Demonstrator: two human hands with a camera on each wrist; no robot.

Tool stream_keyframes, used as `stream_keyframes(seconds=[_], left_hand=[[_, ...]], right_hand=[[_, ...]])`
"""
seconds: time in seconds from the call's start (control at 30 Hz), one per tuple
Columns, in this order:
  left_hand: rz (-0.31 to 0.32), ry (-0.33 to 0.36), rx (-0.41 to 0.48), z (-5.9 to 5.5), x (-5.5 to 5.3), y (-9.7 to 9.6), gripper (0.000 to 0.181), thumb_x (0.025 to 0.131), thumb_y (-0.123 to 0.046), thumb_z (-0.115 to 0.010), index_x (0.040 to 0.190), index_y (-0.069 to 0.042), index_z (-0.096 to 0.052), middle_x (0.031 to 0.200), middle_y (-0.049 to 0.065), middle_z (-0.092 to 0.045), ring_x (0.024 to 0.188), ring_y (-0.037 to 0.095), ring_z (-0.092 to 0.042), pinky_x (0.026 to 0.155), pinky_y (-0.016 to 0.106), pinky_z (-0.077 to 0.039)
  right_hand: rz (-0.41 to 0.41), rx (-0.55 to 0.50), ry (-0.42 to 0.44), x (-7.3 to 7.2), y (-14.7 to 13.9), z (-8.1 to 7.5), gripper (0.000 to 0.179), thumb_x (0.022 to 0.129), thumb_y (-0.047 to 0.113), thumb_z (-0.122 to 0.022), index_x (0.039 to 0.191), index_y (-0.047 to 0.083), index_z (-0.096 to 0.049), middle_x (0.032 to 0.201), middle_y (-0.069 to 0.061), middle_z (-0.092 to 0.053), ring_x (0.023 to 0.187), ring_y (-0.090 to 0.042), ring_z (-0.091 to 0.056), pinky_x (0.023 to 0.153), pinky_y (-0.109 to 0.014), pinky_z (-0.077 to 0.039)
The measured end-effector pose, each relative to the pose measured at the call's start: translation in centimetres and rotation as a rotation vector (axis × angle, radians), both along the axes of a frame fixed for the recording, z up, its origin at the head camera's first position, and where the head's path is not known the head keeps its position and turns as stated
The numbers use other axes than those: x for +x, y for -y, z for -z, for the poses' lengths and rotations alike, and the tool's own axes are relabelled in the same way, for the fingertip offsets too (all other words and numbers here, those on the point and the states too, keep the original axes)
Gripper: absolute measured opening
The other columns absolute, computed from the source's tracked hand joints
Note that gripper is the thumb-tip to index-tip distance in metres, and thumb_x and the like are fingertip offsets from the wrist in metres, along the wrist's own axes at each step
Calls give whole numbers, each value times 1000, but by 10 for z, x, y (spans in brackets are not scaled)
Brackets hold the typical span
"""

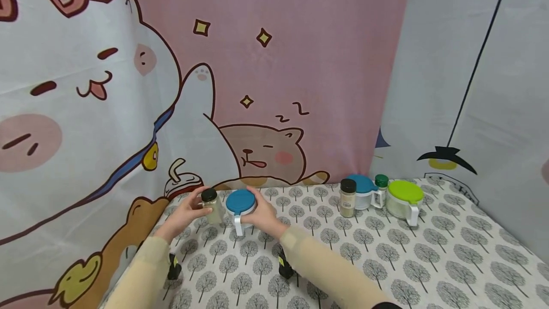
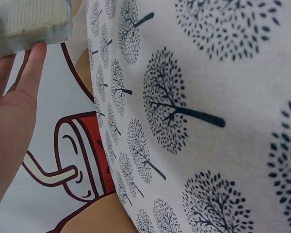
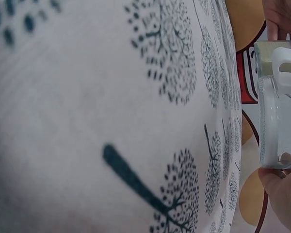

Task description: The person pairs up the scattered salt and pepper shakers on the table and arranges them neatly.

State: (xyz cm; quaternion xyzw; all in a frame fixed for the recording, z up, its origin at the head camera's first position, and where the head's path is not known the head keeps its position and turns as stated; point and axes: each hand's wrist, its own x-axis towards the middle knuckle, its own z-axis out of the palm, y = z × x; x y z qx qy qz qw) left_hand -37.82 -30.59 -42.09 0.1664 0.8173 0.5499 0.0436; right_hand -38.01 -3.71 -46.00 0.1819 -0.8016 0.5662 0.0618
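My left hand [image 1: 187, 212] grips a seasoning jar [image 1: 213, 209] with a black lid and pale contents. In the left wrist view, part of that jar [image 2: 31, 26] shows at the top left, with fingers against its side. My right hand [image 1: 265, 214] holds a clear jar [image 1: 240, 206] with a blue lid and a white handle. The handle points toward me. Both jars are side by side and close together, held a little above the tablecloth. In the right wrist view, the clear jar [image 3: 269, 126] is cut off by the right edge.
To the right on the tree-print tablecloth [image 1: 334, 261] stand a black-lidded shaker [image 1: 348, 199], a blue-lidded jar [image 1: 362, 190], a green-capped shaker [image 1: 381, 187] and a lime-lidded jar [image 1: 403, 199] with a white handle. A cartoon-print curtain [image 1: 326, 61] hangs behind the table.
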Motion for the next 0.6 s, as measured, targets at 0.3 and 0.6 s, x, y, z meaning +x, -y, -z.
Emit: stream_keyframes(seconds=[0.3, 0.6], left_hand=[[11, 4, -43, 0, 3, 1, 72, 91, -20, -70, 150, -27, -29, 146, 21, -40, 133, 41, -37, 101, 64, -33], [15, -3, -97, -1, 1, 4, 70, 91, -23, -69, 149, -29, -30, 144, 20, -44, 130, 39, -42, 98, 63, -36]], right_hand=[[-30, -41, 0, -1, 7, 1, 97, 66, 19, -86, 149, 25, -36, 140, -13, -47, 122, -33, -51, 97, -49, -43], [-2, -14, 26, -1, 11, -1, 96, 67, 20, -86, 149, 28, -36, 140, -13, -49, 121, -33, -52, 95, -50, -44]])
